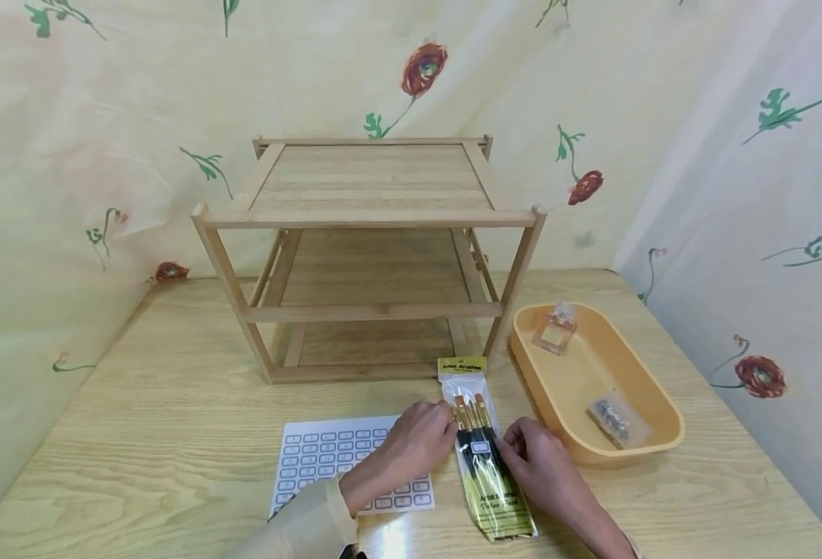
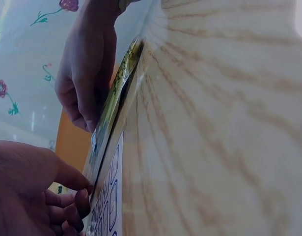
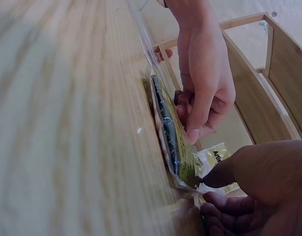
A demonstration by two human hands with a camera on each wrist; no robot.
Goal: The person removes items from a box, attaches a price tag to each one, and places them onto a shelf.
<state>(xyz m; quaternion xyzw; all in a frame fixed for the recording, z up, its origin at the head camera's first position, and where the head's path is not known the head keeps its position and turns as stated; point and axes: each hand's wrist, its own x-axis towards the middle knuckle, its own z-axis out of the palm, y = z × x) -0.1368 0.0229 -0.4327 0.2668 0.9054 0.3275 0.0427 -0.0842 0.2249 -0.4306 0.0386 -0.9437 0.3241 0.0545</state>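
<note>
A clear pack of artist paintbrushes (image 1: 476,450) with a yellow header lies on the table, its top end near the shelf's front. My left hand (image 1: 421,433) pinches the pack's left edge between thumb and curled fingers. At the opposite edge my right hand (image 1: 538,464) pinches the plastic too. A small white sticker (image 1: 480,447) with a dark border sits on the pack's front. Beneath my left forearm lies a white sheet of bordered labels (image 1: 327,454), partly covered. In the right wrist view the pack (image 3: 173,137) is tilted, with both hands along its edges.
A three-tier wooden shelf (image 1: 383,310) stands at the back of the table. To the right is a yellow tray (image 1: 595,373) with a perfume bottle (image 1: 556,332) and a small bag of metal pieces (image 1: 619,419). Flower-patterned cloth surrounds the table.
</note>
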